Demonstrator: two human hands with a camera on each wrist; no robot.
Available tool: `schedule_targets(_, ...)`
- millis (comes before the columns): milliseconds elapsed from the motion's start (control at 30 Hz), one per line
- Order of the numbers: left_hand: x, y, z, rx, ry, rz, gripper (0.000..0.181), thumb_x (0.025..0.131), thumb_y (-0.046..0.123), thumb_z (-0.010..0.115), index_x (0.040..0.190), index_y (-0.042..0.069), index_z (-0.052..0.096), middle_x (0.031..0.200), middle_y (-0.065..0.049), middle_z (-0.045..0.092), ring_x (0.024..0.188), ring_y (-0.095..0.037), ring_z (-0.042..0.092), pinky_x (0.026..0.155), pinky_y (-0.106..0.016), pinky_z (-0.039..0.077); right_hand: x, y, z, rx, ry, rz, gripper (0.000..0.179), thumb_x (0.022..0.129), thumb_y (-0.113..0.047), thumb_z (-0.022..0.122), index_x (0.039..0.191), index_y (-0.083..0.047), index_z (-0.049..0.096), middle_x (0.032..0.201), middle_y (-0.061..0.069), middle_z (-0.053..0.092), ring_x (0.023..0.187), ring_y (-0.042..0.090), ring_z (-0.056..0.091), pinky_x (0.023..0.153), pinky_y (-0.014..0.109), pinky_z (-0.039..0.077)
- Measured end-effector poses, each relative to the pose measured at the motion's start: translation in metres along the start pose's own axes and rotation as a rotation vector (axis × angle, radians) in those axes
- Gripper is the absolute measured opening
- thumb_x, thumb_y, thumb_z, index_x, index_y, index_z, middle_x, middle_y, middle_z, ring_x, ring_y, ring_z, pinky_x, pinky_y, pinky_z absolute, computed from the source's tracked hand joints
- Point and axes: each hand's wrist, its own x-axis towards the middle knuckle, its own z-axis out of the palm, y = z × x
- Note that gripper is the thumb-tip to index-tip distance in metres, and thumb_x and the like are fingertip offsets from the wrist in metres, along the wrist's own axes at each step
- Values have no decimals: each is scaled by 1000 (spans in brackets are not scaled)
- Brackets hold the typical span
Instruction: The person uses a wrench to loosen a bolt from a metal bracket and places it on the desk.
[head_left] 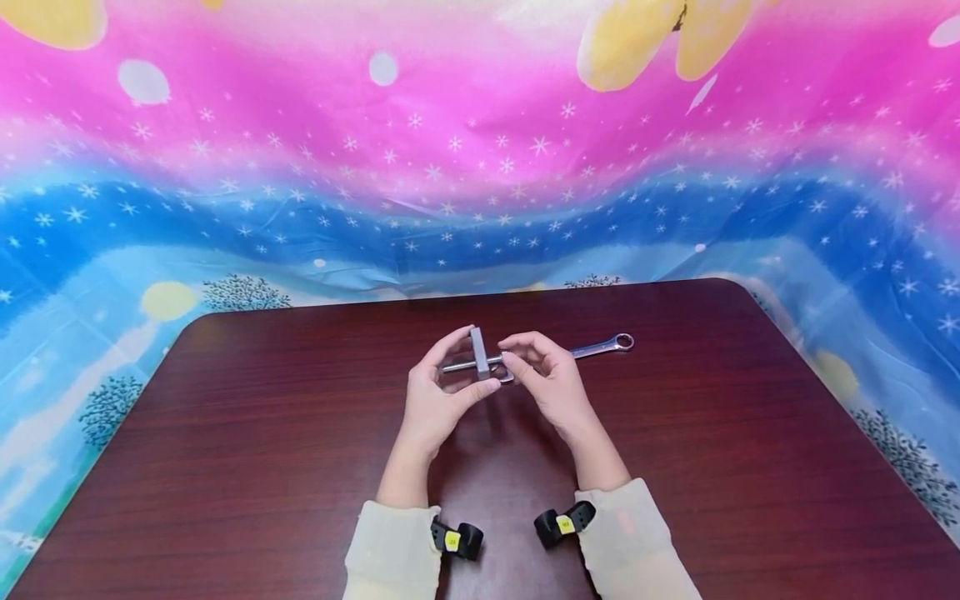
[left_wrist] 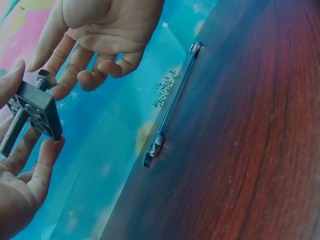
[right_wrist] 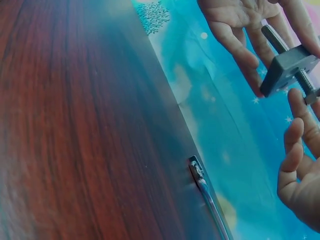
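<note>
My left hand (head_left: 437,404) holds a grey metal block (head_left: 480,353) by its edges, between thumb and fingers, above the table. A long threaded bolt (left_wrist: 15,131) runs through the block; its shank sticks out on the left side. On the right side is the hex bolt head (left_wrist: 45,78), pinched by my right hand (head_left: 561,392) between thumb and fingers. In the right wrist view, the block (right_wrist: 286,72) shows further holes in its face. Beneath and behind the right hand, a combination wrench (head_left: 596,347) lies on the table, partly hidden in the head view.
The dark red-brown wooden table (head_left: 262,450) has rounded far corners. A colourful cloth backdrop (head_left: 450,167) with pink, blue and snowflake patterns hangs behind and beside it. Black wrist cameras (head_left: 468,542) sit at both cream sleeves (head_left: 393,546).
</note>
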Motion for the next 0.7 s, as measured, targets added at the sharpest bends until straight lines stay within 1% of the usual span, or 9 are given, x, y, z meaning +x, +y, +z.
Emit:
schedule_targets(100,0,1,1,11,-10,0,70,75,3,85,138,19,59,127,-9,64,112,-29,64,93,-43,58,1,-1,2,20,38,13,19,97,-7,61,112,5,65,83,4,72,71,14,68,64,22,52)
schedule_targets(167,-1,1,2,14,-17,-2,70,75,3,85,138,21,59,129,-9,64,113,-31,64,94,-44,57,1,-1,3,19,68,18,19,97,-8,62,108,6,66,78,3,71,67,15,67,61,21,51)
schedule_targets(233,-1,1,2,19,-22,-2,70,75,3,85,138,21,59,129,-10,64,114,-33,63,94,-44,57,2,0,4,15,78,24,18,97,-8,62,107,7,66,76,0,70,66,14,66,60,22,51)
schedule_targets(333,-1,1,2,17,-20,-4,70,75,3,85,138,20,58,130,-10,64,114,-32,64,94,-44,57,1,-1,2,-1,52,11,18,95,-4,64,110,6,65,83,-3,70,73,10,64,65,22,52)
schedule_targets(433,-1,0,2,13,-7,-4,70,75,3,85,138,20,59,129,-9,64,112,-28,65,94,-43,57,0,-3,-2,-24,-4,-17,23,91,1,66,115,4,64,98,5,70,81,10,60,68,21,52)
schedule_targets(500,0,0,2,12,0,-2,71,75,3,85,138,19,59,128,-9,64,112,-26,65,93,-42,58,0,-4,-3,-35,-30,-32,27,90,4,66,117,3,63,105,12,69,83,11,58,69,21,52)
schedule_targets(567,0,0,2,9,-1,0,71,75,2,85,138,19,58,128,-9,64,112,-27,65,94,-44,57,0,-3,-4,-39,-41,-27,28,91,3,66,119,2,62,105,10,69,85,11,58,71,22,52)
schedule_targets(700,0,-1,2,-2,-11,2,72,75,2,85,140,17,57,129,-10,63,114,-32,63,96,-51,55,1,-2,-5,-27,-25,15,25,95,-3,62,119,4,62,94,-3,70,82,9,62,72,24,53)
